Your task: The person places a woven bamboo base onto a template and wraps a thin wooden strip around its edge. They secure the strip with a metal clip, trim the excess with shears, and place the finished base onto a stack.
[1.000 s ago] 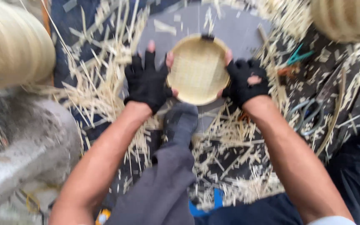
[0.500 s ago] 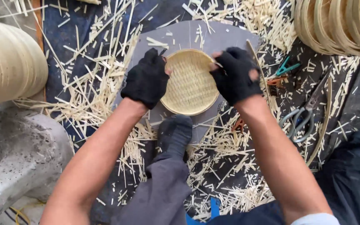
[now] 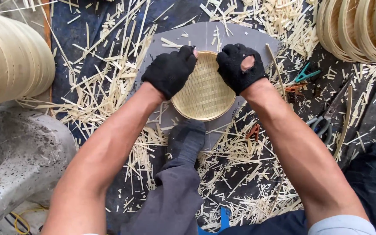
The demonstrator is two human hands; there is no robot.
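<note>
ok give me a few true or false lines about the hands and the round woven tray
1. Both hands wear black gloves. True: the left hand and right hand are gloved.
2. The round woven tray rests on a grey board. True.
3. The right hand holds the scissors. False: they lie on the floor to the right, apart from that hand.
4. The floor is swept clean. False: bamboo slivers lie all about.
5. A socked foot sits at the tray's near edge. True.
</note>
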